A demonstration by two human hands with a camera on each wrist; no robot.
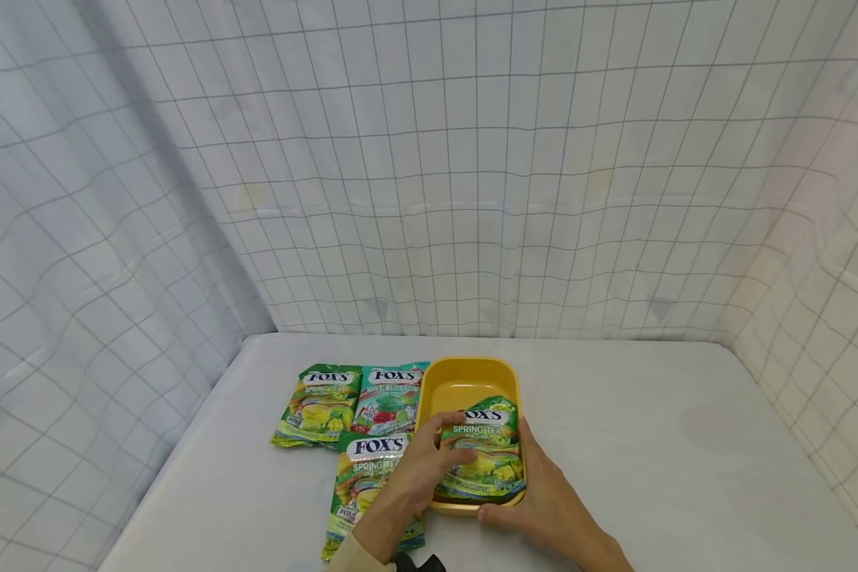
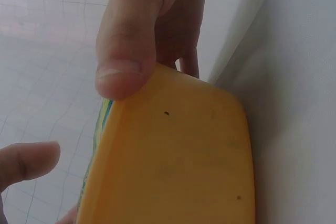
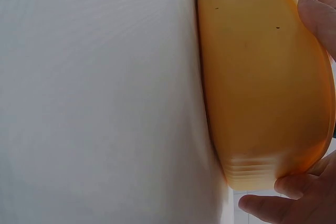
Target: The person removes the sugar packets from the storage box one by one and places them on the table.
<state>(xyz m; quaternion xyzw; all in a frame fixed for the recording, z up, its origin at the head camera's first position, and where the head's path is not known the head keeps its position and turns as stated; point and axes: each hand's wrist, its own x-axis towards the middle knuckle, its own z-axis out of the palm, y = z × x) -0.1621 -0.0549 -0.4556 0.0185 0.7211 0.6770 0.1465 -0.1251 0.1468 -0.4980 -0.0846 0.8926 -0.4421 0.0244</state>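
Note:
A yellow plastic tray stands on the table, its outer side showing in both wrist views. Inside its nearer part lies a green Fox's Spring Tea candy bag, face up. My right hand grips the tray at the near right corner, thumb on the near rim and fingers along the right side. From the left, my left hand reaches over the tray with index finger and thumb extended over the bag. Its other fingers are mostly hidden.
Left of the tray lie another Spring Tea bag and a teal Mint Blossom bag, side by side. A further Spring Tea bag is nearer, partly under my left forearm. White grid-patterned curtains enclose the white table.

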